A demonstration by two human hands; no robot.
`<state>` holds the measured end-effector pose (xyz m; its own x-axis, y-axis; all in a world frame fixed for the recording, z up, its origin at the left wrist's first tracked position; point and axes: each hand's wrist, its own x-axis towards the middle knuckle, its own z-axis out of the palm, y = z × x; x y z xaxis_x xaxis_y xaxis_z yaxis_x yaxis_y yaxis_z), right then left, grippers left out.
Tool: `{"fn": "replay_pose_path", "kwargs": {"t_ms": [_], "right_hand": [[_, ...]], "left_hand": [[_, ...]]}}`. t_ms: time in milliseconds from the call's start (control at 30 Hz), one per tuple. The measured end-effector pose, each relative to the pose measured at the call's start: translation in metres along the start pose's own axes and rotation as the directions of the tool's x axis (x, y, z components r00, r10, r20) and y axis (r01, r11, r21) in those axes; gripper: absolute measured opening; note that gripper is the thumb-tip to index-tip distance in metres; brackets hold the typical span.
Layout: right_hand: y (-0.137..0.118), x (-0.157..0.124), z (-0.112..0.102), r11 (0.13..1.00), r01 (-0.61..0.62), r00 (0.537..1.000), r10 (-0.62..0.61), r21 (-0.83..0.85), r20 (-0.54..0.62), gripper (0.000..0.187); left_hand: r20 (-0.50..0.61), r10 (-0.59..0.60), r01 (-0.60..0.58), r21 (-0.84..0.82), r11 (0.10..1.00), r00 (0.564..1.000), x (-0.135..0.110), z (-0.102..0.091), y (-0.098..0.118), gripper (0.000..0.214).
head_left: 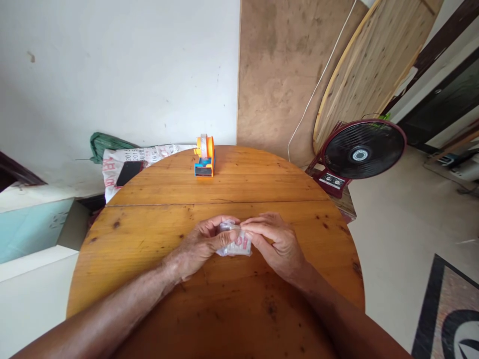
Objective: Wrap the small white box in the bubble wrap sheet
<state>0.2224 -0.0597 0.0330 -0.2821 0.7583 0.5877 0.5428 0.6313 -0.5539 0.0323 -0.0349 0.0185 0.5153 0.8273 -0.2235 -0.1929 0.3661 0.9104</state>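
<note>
A small packet in clear plastic wrap with red print (pixel 241 244) is held just above or on the round wooden table (pixel 149 239); I cannot tell whether it touches the wood. My left hand (pixel 204 242) is closed around the packet's left side, thumb across its front. At the upper right edge of the packet, my right hand (pixel 279 244) pinches with thumb and fingertips, and the spot between them is partly hidden. Farther back on the table stands an orange and blue tape dispenser (pixel 204 157) carrying a roll of tape.
A dark red electric fan (pixel 359 154) stands right of the table. Behind the left table edge, a dark phone (pixel 129 173) lies on a printed white sack (pixel 112 172), with a green bag (pixel 108 144) nearby. A large round wooden board (pixel 366 65) leans at the back right.
</note>
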Motion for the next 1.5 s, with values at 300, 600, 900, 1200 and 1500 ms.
{"fn": "replay_pose_path", "kwargs": {"t_ms": [300, 600, 900, 1200, 1500], "right_hand": [[-0.002, -0.002, 0.002, 0.939, 0.217, 0.975, -0.198, -0.268, 0.097, 0.025], [-0.011, -0.001, -0.004, 0.973, 0.144, 0.99, -0.143, -0.182, 0.017, 0.024], [-0.004, -0.002, -0.001, 0.985, -0.173, 0.976, 0.173, -0.016, 0.134, 0.074], [-0.001, -0.003, 0.004, 0.966, -0.251, 0.934, 0.259, -0.063, 0.246, 0.064], [-0.004, -0.001, 0.0, 0.932, -0.35, 0.845, 0.356, -0.089, 0.398, 0.071]], "left_hand": [[0.023, -0.047, 0.05, -0.138, 0.989, 0.999, 0.001, -0.005, 0.0, 0.023], [-0.025, -0.013, 0.006, -0.25, 0.968, 1.0, 0.003, -0.004, 0.002, 0.027], [-0.005, -0.005, 0.004, -0.256, 0.967, 1.0, 0.001, -0.003, 0.003, 0.027], [-0.054, 0.098, -0.096, 0.045, 0.994, 0.994, 0.001, -0.007, 0.003, 0.032], [-0.131, 0.291, -0.232, 0.343, 0.91, 0.948, 0.001, -0.009, 0.001, 0.027]]}}
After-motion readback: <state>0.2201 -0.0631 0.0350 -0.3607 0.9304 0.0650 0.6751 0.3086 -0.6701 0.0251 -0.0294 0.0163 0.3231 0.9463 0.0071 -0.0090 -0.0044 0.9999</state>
